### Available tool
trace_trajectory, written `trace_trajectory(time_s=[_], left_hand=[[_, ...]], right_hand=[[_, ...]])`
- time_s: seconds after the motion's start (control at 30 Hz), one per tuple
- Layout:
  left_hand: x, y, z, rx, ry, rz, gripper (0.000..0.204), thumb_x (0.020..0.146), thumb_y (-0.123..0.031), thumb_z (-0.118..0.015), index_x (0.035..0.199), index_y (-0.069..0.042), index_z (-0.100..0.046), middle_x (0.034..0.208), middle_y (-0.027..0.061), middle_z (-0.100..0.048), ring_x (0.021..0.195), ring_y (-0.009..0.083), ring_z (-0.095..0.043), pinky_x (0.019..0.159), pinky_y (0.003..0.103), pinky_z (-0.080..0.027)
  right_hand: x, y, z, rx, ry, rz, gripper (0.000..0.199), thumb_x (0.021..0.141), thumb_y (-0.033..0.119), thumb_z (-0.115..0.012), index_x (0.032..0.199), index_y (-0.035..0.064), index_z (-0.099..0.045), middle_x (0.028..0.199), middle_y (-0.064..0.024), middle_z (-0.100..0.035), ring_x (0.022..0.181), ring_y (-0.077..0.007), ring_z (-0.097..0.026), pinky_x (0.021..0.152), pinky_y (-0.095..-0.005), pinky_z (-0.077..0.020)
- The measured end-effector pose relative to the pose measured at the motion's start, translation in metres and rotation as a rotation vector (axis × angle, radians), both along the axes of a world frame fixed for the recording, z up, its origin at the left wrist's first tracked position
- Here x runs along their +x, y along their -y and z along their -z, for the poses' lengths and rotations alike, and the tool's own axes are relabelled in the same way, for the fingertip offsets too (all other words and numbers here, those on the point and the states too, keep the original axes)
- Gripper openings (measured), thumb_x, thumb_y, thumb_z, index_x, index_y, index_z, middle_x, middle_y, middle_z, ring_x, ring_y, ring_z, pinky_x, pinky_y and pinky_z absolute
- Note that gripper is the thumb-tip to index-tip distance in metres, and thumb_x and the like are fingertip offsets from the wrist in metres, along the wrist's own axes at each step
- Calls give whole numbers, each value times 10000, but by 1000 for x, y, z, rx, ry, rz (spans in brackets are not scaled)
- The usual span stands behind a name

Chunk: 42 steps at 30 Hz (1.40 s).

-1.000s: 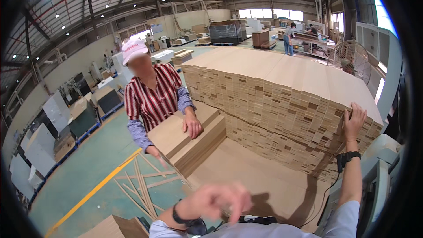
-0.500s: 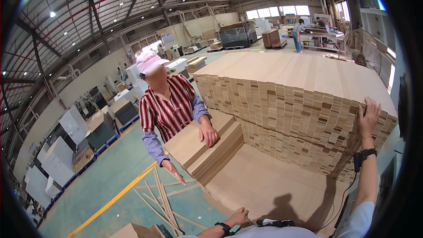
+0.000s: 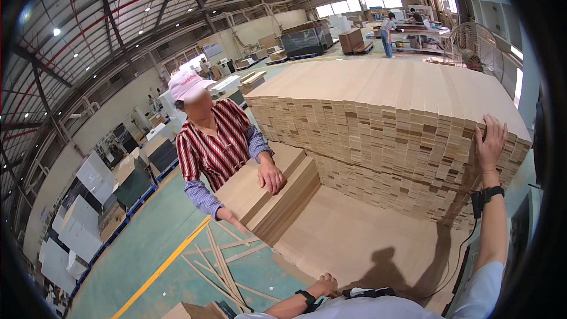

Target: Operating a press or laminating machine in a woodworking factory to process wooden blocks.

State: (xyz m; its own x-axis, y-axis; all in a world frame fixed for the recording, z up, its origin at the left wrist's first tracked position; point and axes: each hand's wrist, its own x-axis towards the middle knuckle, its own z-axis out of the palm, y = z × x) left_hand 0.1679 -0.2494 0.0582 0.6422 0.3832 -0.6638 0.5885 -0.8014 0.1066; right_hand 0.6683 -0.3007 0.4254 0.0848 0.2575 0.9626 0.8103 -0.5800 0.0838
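Note:
My right hand (image 3: 491, 145) lies with fingers stretched out on the near right upper edge of a tall, wide stack of wooden panels (image 3: 366, 115). The stack's face is a wall of narrow board ends. Low in the picture, my left hand (image 3: 326, 284) rests near the close edge of a flat wooden surface (image 3: 354, 224), fingers loosely bent and nothing seen in them. Across from me, a person in a striped shirt and pink cap (image 3: 215, 136) keeps one hand (image 3: 271, 176) on a smaller pile of panels (image 3: 286, 192); the other hand is beside that pile's lower left corner.
Loose wooden strips (image 3: 221, 266) lie on the green floor by a yellow line (image 3: 159, 266). A cardboard-coloured box or board corner (image 3: 192, 311) stands at the bottom. A large fan (image 3: 472, 53) is behind the stack. A cable (image 3: 466, 248) hangs from my right wrist strap.
The whole view has shifted slightly. The other person's lower hand has moved in closer to the small pile. My left hand has turned a little; my right hand stays on the stack edge.

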Motion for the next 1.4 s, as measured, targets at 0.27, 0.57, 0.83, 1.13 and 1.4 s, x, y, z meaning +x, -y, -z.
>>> trace_trajectory(time_s=[0.27, 0.57, 0.83, 1.13, 1.4], left_hand=[[-2, 2, 0, 10, 18, -65, 807, 634, -513, -609, 1182, 33, -377, 1220, 204, -347, 1156, 364, -249, 949, 437, -243], [-2, 2, 3, 9, 101, -115, 846, 626, -484, -662, 1196, 46, -331, 1235, 254, -291, 1143, 410, -277, 944, 454, -278], [-8, 5, 7, -24, 83, -294, 851, 632, -443, -662, 1245, -13, -258, 1275, 226, -199, 1157, 431, -237, 944, 477, -278], [-11, 4, 24, 24, 187, -310, 557, 660, -96, -608, 1127, 54, -345, 1164, 224, -304, 1091, 393, -341, 833, 480, -397], [-19, 22, -1, 322, 391, -57, 436, 815, -318, -427, 851, 76, -610, 901, 248, -579, 929, 397, -523, 799, 443, -429]], right_hand=[[-1, 1, 1, -15, -13, 12, 353, 800, 264, -517, 1108, 102, -457, 1115, -54, -477, 1095, -208, -397, 1023, -398, -179], [6, 5, 3, -16, 13, 44, 357, 802, 261, -523, 1115, 104, -457, 1118, -49, -478, 1097, -206, -396, 1014, -400, -192], [1, 0, 2, -12, -17, 9, 352, 802, 252, -522, 1112, 97, -460, 1115, -58, -482, 1094, -214, -399, 1015, -402, -186], [16, -9, 10, -9, -27, -3, 352, 804, 220, -518, 1122, 79, -460, 1120, -85, -478, 1099, -230, -403, 1017, -413, -186], [19, -1, 15, 27, -22, -22, 348, 796, 194, -519, 1103, 42, -457, 1100, -119, -472, 1092, -255, -401, 1020, -423, -183]])
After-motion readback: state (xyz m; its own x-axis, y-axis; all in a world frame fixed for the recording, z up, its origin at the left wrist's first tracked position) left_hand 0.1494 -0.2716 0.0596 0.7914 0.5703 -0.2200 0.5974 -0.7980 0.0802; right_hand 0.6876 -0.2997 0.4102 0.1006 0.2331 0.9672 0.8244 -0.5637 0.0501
